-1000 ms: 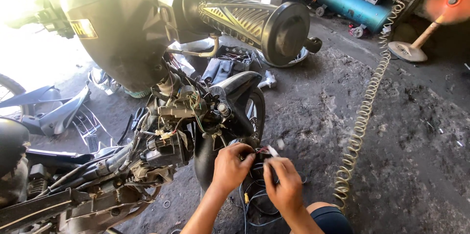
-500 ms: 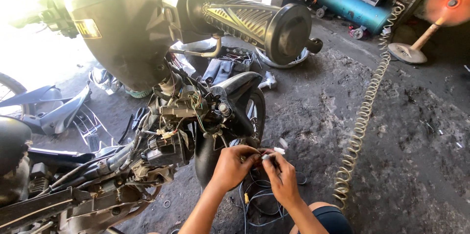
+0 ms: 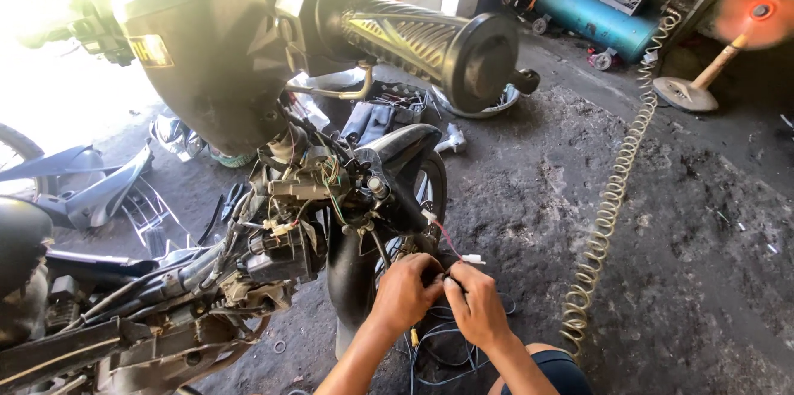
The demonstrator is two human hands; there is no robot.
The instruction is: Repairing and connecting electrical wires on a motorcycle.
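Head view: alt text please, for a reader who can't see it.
Two bare hands, left hand and right hand, pinch thin wires together beside the front wheel of a stripped motorcycle. Its handlebar grip looms overhead; a coiled air hose crosses the dirty concrete floor toward a blue compressor tank.

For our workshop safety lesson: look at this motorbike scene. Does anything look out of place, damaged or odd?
Yes. The motorbike's body panels are off and lie on the floor, leaving its wiring bare. Loose wires trail on the ground under the left hand and right hand, which pinch a small connector between them.
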